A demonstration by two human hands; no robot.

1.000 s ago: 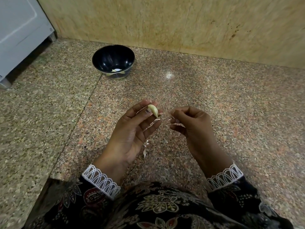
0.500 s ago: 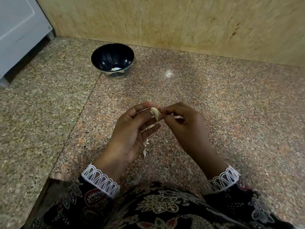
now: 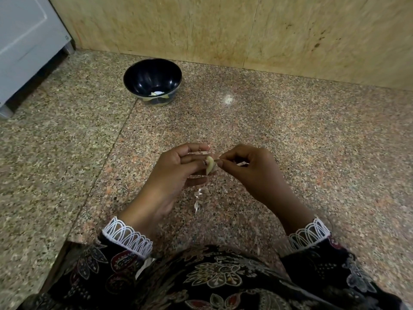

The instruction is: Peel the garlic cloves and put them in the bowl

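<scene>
Fingers of the left hand (image 3: 172,175) curl around a pale, curved garlic clove (image 3: 210,165) above the speckled granite floor (image 3: 312,142). The right hand (image 3: 252,168) pinches its edge. The dark round bowl (image 3: 152,82) stands well apart behind.

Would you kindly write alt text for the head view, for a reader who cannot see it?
A left hand holds a pale garlic clove while the right hand pinches at its skin, above a speckled stone floor. Beyond them a dark bowl holds pale pieces; peel scraps lie below the hands.
</scene>
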